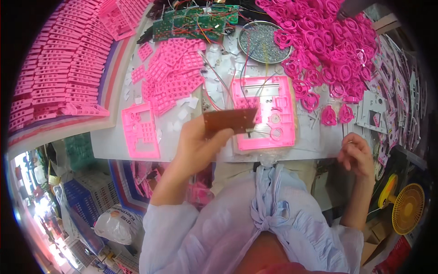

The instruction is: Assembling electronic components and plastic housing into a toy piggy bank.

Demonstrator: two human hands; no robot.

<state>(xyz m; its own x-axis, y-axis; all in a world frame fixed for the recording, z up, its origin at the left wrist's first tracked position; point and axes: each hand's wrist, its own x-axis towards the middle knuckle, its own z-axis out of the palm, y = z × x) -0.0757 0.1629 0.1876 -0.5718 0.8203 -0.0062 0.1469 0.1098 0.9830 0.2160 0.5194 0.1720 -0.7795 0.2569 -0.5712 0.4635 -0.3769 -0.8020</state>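
My left hand [196, 145] grips a brown circuit board [230, 120], thumb along its near edge, with thin wires running from it. The board hangs over the left part of a pink plastic housing [286, 130] that lies on the table in front of me. Inside the housing sit silvery metal strips and a small round part. Near the table's front edge at the right is my right hand [357, 154], its fingers curled together. Anything between those fingertips is too small to make out. Pink ring-shaped parts [329, 115] lie just beyond it.
Stacked pink housings [68, 59] fill the far left. Pink button grids [173, 68] lie beside another pink frame [153, 148]. Green circuit boards [191, 23] with wires and a round tin of screws [264, 43] stand at the back. White panels [373, 109] and a yellow fan [407, 209] are at right.
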